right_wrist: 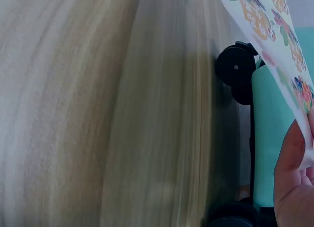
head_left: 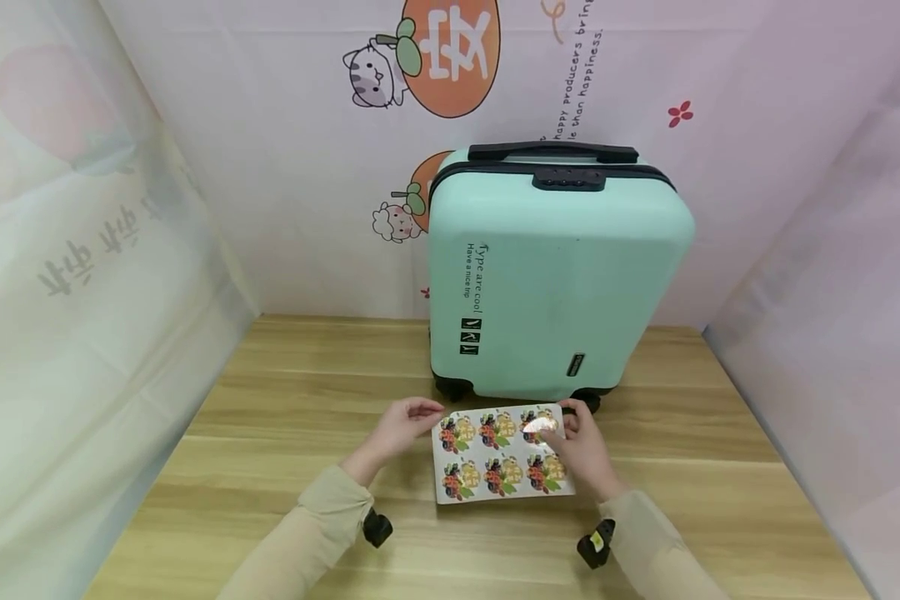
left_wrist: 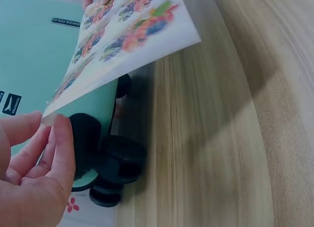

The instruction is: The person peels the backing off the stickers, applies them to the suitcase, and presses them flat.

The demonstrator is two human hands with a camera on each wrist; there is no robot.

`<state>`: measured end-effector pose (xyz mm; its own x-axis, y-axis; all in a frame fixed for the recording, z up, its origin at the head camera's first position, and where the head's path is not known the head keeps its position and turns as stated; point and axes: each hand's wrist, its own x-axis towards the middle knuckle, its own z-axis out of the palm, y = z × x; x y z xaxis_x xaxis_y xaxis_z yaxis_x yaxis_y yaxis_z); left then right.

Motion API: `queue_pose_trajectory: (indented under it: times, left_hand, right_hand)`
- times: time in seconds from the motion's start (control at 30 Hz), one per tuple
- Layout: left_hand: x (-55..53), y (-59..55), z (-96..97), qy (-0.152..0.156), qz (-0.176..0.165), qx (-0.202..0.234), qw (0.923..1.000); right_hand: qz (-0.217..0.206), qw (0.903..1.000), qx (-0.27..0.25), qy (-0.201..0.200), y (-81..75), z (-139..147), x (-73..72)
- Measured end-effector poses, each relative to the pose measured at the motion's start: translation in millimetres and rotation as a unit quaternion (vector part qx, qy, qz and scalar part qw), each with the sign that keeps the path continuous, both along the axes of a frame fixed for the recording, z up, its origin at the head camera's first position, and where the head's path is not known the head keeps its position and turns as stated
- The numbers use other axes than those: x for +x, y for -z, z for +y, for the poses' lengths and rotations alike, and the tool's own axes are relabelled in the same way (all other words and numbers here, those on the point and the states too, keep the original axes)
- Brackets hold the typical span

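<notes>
A white sticker sheet (head_left: 504, 452) with two rows of colourful fruit pictures is held up between both hands in the head view. My left hand (head_left: 407, 427) pinches its upper left corner; the left wrist view shows thumb and finger meeting at the tip of the sheet (left_wrist: 142, 50). On the other side, my right hand (head_left: 581, 446) holds the right edge, its thumb over the printed face. The right wrist view catches only part of that hand (right_wrist: 294, 183) around the sheet's edge. Right behind the sheet stands a mint green suitcase (head_left: 547, 275).
The suitcase stands upright on black wheels (head_left: 453, 388), its black handle (head_left: 553, 151) on top. Below everything lies a wood-grain table (head_left: 330, 367). Printed cloth (head_left: 307, 208) hangs behind and along both sides.
</notes>
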<state>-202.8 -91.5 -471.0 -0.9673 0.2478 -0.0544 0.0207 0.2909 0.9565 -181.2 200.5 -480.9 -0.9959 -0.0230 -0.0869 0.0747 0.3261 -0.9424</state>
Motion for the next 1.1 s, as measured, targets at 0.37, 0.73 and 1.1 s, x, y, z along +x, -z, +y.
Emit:
queue_pose_trajectory:
  times: [0.37, 0.73, 1.1]
  left_hand:
    - [1.1, -3.4, -2.1, 0.007, -0.022, 0.029, 0.9993]
    - [-2.0, -9.3, -1.5, 0.014, -0.026, 0.026, 0.9992]
    - [2.0, -24.2, 3.9, -0.017, -0.002, 0.051, 0.9986]
  right_hand:
    - [0.029, 0.9995, 0.005, -0.011, -4.1, 3.6, -1.0]
    - [0.039, 0.9992, -0.008, -0.001, -3.7, 6.7, -3.2]
    - [0.098, 0.9882, 0.112, 0.036, -12.6, 0.1, -7.0]
